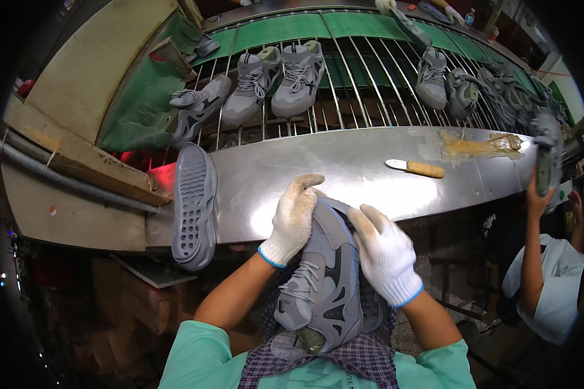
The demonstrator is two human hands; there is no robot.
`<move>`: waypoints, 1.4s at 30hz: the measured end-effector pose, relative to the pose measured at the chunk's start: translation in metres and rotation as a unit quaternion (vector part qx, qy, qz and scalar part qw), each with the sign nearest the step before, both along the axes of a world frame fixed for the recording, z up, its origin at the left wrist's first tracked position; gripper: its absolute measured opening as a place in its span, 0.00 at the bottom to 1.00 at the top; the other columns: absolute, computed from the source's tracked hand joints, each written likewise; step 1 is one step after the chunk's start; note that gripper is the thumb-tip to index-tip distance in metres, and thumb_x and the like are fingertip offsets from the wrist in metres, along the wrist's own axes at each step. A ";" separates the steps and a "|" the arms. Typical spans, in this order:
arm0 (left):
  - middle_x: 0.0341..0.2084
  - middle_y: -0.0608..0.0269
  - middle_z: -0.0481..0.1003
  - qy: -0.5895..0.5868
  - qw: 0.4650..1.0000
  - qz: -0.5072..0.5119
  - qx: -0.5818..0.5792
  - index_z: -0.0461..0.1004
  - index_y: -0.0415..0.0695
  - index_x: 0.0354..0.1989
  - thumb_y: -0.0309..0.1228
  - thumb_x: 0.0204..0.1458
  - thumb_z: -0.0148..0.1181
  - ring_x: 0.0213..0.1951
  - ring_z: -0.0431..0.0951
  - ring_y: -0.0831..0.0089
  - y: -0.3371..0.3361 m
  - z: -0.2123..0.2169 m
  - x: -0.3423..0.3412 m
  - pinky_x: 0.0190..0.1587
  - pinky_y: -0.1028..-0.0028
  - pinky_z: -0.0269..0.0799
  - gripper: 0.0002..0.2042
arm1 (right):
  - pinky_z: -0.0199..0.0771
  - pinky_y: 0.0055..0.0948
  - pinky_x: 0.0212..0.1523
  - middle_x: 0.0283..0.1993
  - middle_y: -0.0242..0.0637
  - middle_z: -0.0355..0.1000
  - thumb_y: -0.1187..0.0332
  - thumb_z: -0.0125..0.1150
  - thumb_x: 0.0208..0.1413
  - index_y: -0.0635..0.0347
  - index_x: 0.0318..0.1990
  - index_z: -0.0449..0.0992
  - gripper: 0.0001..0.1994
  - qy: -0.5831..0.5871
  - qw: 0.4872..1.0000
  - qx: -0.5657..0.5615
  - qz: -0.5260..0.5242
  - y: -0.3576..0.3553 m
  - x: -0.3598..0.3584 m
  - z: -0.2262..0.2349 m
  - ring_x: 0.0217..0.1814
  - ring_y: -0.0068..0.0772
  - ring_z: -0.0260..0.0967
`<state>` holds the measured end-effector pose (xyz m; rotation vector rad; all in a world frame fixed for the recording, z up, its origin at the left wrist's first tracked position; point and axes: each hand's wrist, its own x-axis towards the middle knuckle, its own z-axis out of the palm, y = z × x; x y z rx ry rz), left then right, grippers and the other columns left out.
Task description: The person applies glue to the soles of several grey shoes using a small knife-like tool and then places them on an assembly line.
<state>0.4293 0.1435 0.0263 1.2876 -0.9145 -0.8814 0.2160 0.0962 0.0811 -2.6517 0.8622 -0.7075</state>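
Observation:
A grey lace-up sneaker upper (318,279) lies in my lap with its toe pointing away from me. A grey sole (372,308) sits along its right underside, and its front edge shows at the toe. My left hand (293,217), in a white knitted glove, is closed around the toe end of the sneaker. The gloved right hand (386,256) grips the sole's edge just right of the toe, its fingertips pressed on the rim. Its palm hides part of the sole.
A loose grey sole (194,207) leans over the metal bench edge (253,168) at left. A wooden-handled knife (424,170) lies on the bench. Several sneakers (298,78) rest on the rod conveyor (334,97). At right, a co-worker (545,272) holds a shoe.

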 end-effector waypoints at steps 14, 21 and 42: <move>0.50 0.55 0.81 -0.065 0.996 -0.051 0.037 0.78 0.32 0.56 0.34 0.72 0.50 0.51 0.79 0.71 -0.012 -0.002 0.009 0.60 0.71 0.73 0.18 | 0.82 0.50 0.45 0.39 0.55 0.82 0.59 0.51 0.74 0.61 0.57 0.77 0.17 0.021 0.970 0.241 0.032 -0.067 0.047 -0.021 0.41 0.59 0.82; 0.42 0.47 0.85 -0.255 0.940 -0.211 0.087 0.83 0.35 0.46 0.39 0.69 0.52 0.46 0.85 0.59 -0.026 0.042 0.035 0.53 0.65 0.78 0.19 | 0.85 0.52 0.50 0.65 0.64 0.69 0.60 0.66 0.59 0.62 0.77 0.56 0.41 0.096 0.962 0.243 0.084 0.005 -0.051 0.027 0.50 0.66 0.80; 0.29 0.46 0.84 -0.381 0.868 -0.186 0.258 0.87 0.38 0.42 0.55 0.63 0.61 0.32 0.87 0.56 -0.035 0.075 0.008 0.39 0.64 0.80 0.27 | 0.87 0.44 0.45 0.60 0.63 0.75 0.73 0.64 0.57 0.63 0.72 0.65 0.34 -0.005 0.980 0.159 0.119 0.016 -0.049 0.009 0.46 0.60 0.82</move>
